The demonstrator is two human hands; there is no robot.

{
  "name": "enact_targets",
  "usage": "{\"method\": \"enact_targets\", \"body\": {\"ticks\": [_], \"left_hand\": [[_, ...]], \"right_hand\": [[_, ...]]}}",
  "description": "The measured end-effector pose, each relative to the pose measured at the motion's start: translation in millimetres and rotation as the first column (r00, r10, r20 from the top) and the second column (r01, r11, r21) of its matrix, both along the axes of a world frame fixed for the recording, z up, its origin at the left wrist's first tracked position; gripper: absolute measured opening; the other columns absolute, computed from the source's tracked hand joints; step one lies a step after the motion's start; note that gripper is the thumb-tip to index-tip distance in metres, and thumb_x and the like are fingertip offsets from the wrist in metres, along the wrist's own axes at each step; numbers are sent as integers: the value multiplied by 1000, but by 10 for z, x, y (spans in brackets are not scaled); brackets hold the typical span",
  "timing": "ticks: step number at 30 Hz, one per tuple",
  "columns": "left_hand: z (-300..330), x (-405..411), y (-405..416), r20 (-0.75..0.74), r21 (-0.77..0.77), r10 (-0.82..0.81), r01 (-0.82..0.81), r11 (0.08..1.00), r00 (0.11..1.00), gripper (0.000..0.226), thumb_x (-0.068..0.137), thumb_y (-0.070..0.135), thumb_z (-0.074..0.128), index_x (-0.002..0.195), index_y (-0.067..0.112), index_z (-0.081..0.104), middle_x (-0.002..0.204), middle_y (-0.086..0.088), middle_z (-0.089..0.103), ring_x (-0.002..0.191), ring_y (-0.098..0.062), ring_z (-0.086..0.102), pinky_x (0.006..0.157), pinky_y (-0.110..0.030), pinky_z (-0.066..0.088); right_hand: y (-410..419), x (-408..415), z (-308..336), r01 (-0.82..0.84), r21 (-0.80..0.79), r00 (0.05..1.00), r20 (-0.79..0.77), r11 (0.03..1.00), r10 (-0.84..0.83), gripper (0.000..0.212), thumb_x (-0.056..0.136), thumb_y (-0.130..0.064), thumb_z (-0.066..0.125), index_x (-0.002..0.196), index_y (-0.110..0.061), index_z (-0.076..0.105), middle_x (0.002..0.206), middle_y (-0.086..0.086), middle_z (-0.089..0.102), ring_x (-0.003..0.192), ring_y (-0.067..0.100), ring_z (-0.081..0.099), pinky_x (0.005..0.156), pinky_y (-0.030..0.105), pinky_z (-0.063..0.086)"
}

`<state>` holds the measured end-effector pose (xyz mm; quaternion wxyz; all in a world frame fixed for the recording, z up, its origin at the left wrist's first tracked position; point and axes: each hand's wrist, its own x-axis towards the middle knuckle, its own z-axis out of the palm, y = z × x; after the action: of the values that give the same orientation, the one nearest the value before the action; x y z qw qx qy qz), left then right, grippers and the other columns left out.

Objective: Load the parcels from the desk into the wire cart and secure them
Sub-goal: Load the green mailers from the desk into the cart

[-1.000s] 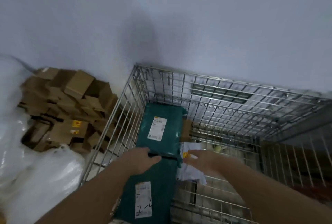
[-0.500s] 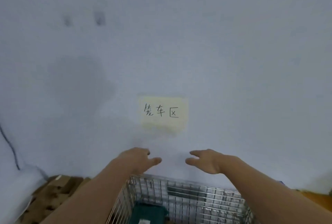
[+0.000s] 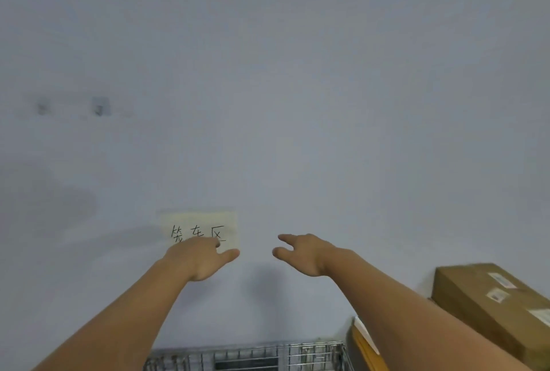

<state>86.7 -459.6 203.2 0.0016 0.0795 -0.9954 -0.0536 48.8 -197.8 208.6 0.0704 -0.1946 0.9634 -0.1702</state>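
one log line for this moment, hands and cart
left hand: open, empty | right hand: open, empty | wire cart: top edge only, contents hidden | cardboard box: right of cart

Shiny silver metal wire on the cart (image 3: 247, 355), thin bars crossed in a grid. Brown cardboard on the big box (image 3: 491, 308), dull and a bit rough, with small white paper labels (image 3: 503, 280) stuck flat on top. Pale yellow paper for the note (image 3: 199, 229) on the wall, matt, with black pen marks. Painted wall (image 3: 297, 73) smooth and dull, grey-white, not shiny. Bare skin on the left hand (image 3: 202, 257) and right hand (image 3: 303, 254), smooth and matt.
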Motion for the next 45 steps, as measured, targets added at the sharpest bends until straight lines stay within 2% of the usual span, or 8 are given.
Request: {"method": "enact_targets", "body": {"ticks": [4, 9, 14, 17, 24, 32, 38, 45], "left_hand": [[-31, -13, 306, 15, -4, -80, 80, 997, 997, 88, 86, 86, 29, 152, 29, 42, 158, 5, 41, 143, -21, 40, 109, -39, 37], [-117, -63, 983, -16, 54, -237, 237, 970, 971, 87, 86, 85, 30, 147, 25, 48, 152, 0, 50, 135, -23, 49, 104, -38, 41], [-319, 8, 1992, -21, 70, -454, 454, 888, 891, 86, 87, 84, 30, 146, 25, 49, 151, -1, 51, 133, -25, 51, 99, -39, 42], [-416, 158, 2605, -17, 65, -576, 576, 815, 817, 87, 88, 83, 29, 148, 23, 47, 151, -3, 51, 131, -26, 53, 100, -40, 43], [-597, 507, 3844, 37, 38, -740, 739, 672, 671, 87, 86, 85, 27, 147, 26, 47, 149, -2, 54, 127, -24, 56, 98, -40, 46], [-850, 665, 5046, 94, 8, -774, 777, 629, 626, 78, 90, 81, 30, 140, 26, 52, 140, 0, 60, 120, -20, 59, 92, -35, 49], [-1173, 668, 5599, 101, 25, -763, 765, 644, 639, 83, 85, 85, 28, 139, 28, 53, 136, 2, 62, 117, -18, 60, 95, -38, 53], [-1580, 498, 5736, 255, -11, -738, 765, 644, 625, 86, 88, 83, 28, 155, 28, 36, 157, -2, 43, 139, -23, 46, 104, -39, 43]], "right_hand": [[400, 215, 7, 84, 44, 996, -9, 996, -84, 77, 89, -72, 30, 156, -36, 20, 162, 3, 28, 148, 28, 25, 119, 50, 23], [1220, 669, -86, 252, 95, 968, -39, 963, -249, 76, 93, -71, 29, 157, -30, 19, 162, 4, 27, 148, 28, 25, 120, 47, 21], [2361, 1396, -245, 521, 126, 854, -59, 844, -518, 73, 89, -73, 27, 151, -35, 31, 159, 4, 34, 143, 27, 33, 117, 45, 27], [3008, 1916, -332, 631, 143, 773, -30, 762, -634, 75, 91, -72, 30, 155, -32, 27, 161, 6, 29, 145, 28, 30, 117, 42, 24], [4059, 2780, -563, 769, 170, 622, 18, 616, -783, 76, 94, -70, 30, 156, -24, 25, 161, 9, 29, 145, 28, 30, 115, 38, 26], [4991, 3141, -758, 776, 190, 603, 55, 601, -796, 71, 95, -69, 30, 155, -31, 23, 159, 8, 33, 143, 29, 33, 114, 43, 29], [5681, 3036, -1006, 769, 213, 596, 101, 603, -796, 78, 94, -70, 28, 157, -25, 21, 162, 7, 27, 146, 27, 28, 116, 40, 26], [5853, 2786, -1486, 715, 221, 642, 168, 663, -748, 80, 89, -74, 28, 155, -27, 25, 160, 7, 32, 145, 27, 31, 115, 43, 29]]}}
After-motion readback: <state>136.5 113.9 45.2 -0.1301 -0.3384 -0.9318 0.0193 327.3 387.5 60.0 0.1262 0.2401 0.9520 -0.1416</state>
